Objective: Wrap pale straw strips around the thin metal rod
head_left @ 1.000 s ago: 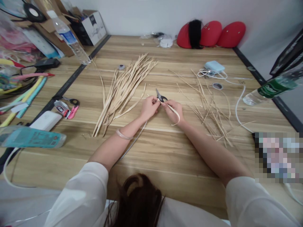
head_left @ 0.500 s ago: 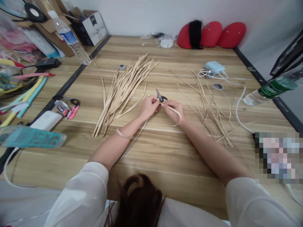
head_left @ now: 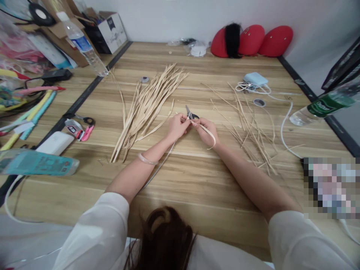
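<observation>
Strip: a pale flat strip [head_left: 206,132] is pinched between both hands near the middle of the counter [head_left: 197,180]; its free end curls over the right hand, and another length trails toward the near edge under the left forearm.
Left hand [head_left: 176,127]: grip pressed together on the strip.
Right hand [head_left: 206,131]: grip pinching the strip too, touching the left hand's fingertips.
Scissors [head_left: 190,113]: just behind the hands, on the counter.
Strip bundle [head_left: 146,105]: fanned out left of the hands.
Thin fibres [head_left: 249,129]: scattered to the right.
Bottle [head_left: 323,107]: lying at the right edge.
</observation>
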Demonstrator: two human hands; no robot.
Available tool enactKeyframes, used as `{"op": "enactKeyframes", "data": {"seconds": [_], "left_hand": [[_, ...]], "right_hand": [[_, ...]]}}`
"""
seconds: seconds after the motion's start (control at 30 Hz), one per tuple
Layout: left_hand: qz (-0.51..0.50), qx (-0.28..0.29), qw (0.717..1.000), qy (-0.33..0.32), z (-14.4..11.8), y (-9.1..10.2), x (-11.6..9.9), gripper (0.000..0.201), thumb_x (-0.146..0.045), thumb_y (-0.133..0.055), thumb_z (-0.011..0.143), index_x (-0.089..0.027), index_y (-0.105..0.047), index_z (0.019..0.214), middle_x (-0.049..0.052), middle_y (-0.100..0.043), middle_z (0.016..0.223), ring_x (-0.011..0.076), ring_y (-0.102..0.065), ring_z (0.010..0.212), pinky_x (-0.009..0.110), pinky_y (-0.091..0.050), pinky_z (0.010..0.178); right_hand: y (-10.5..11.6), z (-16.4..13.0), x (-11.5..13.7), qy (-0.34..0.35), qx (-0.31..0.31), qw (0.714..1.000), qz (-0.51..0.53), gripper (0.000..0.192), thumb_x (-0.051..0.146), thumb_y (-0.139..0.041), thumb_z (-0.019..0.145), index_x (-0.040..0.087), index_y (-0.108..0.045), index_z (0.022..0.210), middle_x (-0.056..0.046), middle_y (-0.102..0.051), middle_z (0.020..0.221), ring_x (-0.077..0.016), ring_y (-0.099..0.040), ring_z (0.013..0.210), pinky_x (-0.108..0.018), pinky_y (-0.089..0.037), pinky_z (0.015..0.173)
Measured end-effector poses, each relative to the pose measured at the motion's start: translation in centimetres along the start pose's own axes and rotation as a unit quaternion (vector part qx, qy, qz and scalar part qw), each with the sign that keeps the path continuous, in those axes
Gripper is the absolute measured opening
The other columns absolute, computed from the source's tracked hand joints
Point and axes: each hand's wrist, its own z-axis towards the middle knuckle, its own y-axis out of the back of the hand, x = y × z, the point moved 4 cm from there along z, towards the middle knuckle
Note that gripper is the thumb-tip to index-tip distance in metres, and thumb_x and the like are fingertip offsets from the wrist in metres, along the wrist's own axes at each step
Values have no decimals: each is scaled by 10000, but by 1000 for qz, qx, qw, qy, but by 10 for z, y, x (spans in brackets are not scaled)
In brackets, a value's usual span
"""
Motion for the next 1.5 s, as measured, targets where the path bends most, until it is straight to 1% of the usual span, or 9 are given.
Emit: {"op": "enactKeyframes", "data": {"seconds": [0.2,0.37,0.5,0.63,0.77,0.97,1.13,1.33,1.5], "left_hand": [[11,-6,1000,-18,-1,1,-1,116,-294,-588,769,-183,-558,748,-37,-572,491,98,-516,384,220,-385,468],[10,-4,1000,-18,-1,1,-2,122,-298,-582,777,-187,-545,746,-37,-567,498,98,-512,382,220,-378,459],[5,0,1000,-18,-1,1,-2,121,-296,-584,777,-185,-543,750,-27,-600,545,91,-514,388,218,-379,460],[6,-4,1000,-22,-1,1,-1,128,-304,-588,775,-182,-551,757,-35,-580,512,93,-509,379,216,-375,455],[-1,3,1000,-17,-1,1,-1,122,-293,-576,773,-176,-550,747,-31,-598,544,85,-503,372,210,-364,441],[12,1,1000,-18,-2,1,-3,132,-299,-572,785,-173,-560,750,-40,-579,520,79,-503,382,200,-374,466],[7,9,1000,-21,-2,1,-5,134,-294,-572,783,-168,-566,736,-24,-606,555,80,-505,385,203,-371,469],[-10,10,1000,-22,-1,0,-3,116,-273,-567,771,-167,-559,723,-18,-620,578,81,-499,367,205,-354,442],[-20,15,999,-25,-1,0,-1,137,-288,-575,776,-166,-566,715,-16,-622,580,75,-493,366,198,-348,427]], "right_hand": [[-1,-1,-1,10,4,1000,-18,290,455,-546,846,205,-533,700,-52,-708,886,-197,-663,904,-339,-479,811],[-1,-1,1,16,0,999,-36,310,472,-525,851,210,-526,686,-52,-708,880,-204,-660,937,-340,-480,810],[0,-1,-2,12,5,1000,-22,320,479,-531,851,205,-515,686,-55,-707,895,-201,-659,940,-334,-473,809],[0,0,-4,7,10,1000,-5,330,483,-540,851,200,-508,684,-51,-702,879,-194,-657,951,-323,-470,819],[1,0,-2,15,7,1000,4,322,470,-557,848,199,-518,678,-45,-703,851,-196,-663,937,-323,-471,807],[0,0,0,15,3,1000,14,314,461,-568,845,200,-522,677,-55,-722,949,-184,-654,901,-334,-472,820],[0,0,-3,6,14,999,32,304,457,-563,848,204,-500,692,-62,-724,1007,-185,-653,937,-350,-459,860],[2,1,-6,-2,22,999,33,308,461,-551,852,207,-478,694,-79,-722,1023,-196,-661,961,-360,-460,867],[3,2,-8,-1,23,999,22,298,461,-535,858,214,-477,704,-66,-723,1005,-203,-659,981,-370,-458,883]]}}
